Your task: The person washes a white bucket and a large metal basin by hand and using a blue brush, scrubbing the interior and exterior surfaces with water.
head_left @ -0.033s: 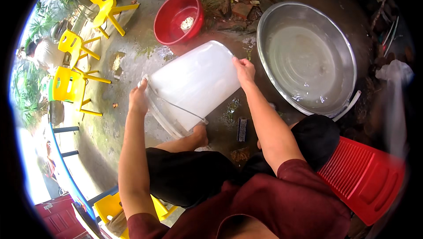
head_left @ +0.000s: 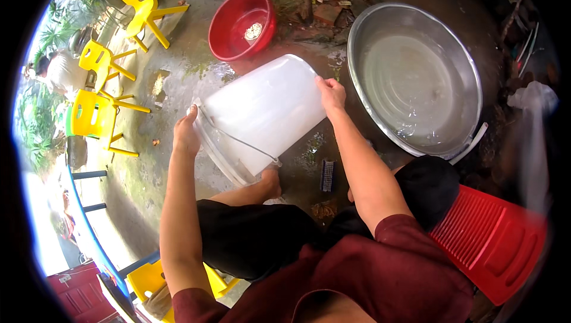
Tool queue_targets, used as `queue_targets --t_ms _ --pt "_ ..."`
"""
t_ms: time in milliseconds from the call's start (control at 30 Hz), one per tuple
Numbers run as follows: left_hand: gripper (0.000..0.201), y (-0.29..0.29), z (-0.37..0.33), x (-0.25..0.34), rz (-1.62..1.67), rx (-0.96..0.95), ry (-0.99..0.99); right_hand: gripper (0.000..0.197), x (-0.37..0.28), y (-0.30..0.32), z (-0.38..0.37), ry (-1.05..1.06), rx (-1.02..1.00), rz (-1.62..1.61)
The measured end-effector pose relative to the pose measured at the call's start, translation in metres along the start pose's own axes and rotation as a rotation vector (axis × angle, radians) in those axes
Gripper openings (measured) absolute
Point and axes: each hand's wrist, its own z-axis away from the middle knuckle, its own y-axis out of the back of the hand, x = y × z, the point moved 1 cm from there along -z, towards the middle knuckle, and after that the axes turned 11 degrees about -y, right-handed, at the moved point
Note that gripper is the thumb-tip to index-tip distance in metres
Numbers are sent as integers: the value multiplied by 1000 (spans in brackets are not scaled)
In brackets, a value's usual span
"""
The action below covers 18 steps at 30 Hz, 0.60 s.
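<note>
I hold a white translucent plastic bucket (head_left: 262,115) tipped on its side above wet concrete ground. My left hand (head_left: 186,134) grips its rim on the left, with the mouth facing me. My right hand (head_left: 331,94) presses on its base end at the upper right. The bucket's thin wire handle hangs loose under the rim. A wide metal basin (head_left: 380,31) with a little water in it sits just right of the bucket. A small dark brush (head_left: 326,175) lies on the ground below the bucket, near my bare foot (head_left: 270,181).
A red plastic basin (head_left: 229,31) stands beyond the bucket. Three yellow plastic chairs (head_left: 95,115) line the left side. A red plastic stool (head_left: 493,240) is at my right hip. A blue table edge (head_left: 89,228) curves along the lower left. Debris lies at the back.
</note>
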Motion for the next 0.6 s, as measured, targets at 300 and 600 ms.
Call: queue_targets --t_ms 300,600 --pt "91 -95 63 39 -864 139 -374 36 -31 21 -31 -48 75 540" --pt "91 -143 56 61 -728 64 -555 16 -140 138 -57 149 -225 1408"
